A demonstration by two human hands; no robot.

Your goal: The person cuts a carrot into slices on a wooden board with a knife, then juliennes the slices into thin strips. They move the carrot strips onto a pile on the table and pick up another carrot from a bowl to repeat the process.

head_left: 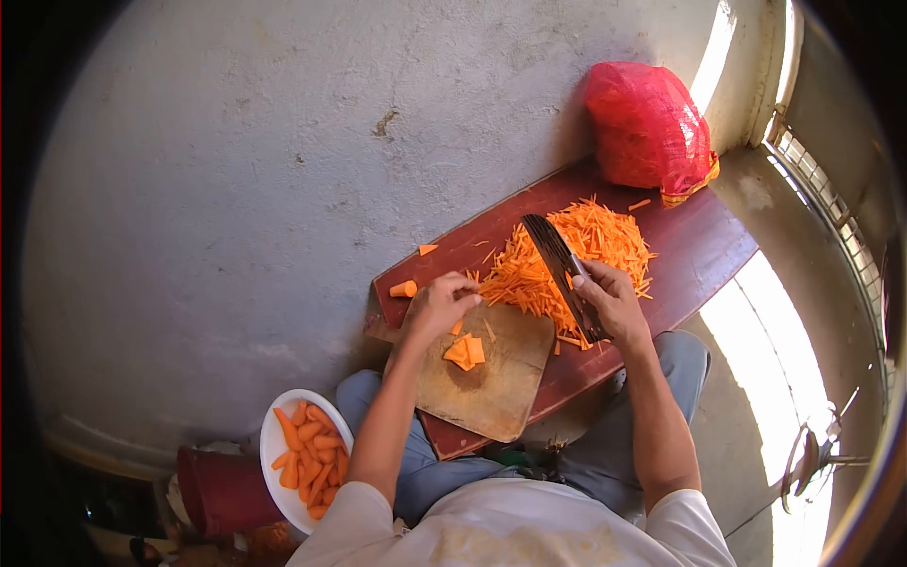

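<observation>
My right hand (609, 300) grips a large dark-bladed knife (559, 263), held slanting over the pile of cut carrot strips (590, 241). A small bit of carrot shows against the blade near my thumb. My left hand (446, 304) is over the upper left part of a worn wooden chopping board (482, 402), next to the edge of the pile. Its fingers are curled in towards the thumb, and whatever they hold is too small to make out. Below it, several flat carrot slices (465, 352) lie stacked loosely on the board.
A dark red bench (699, 241) carries the board and strips. On its left end lies a carrot chunk (403, 289). A red mesh bag (647, 128) stands at the far end against the wall. Whole carrots fill a white bowl (274, 472) at lower left, beside a dark red bucket (213, 491).
</observation>
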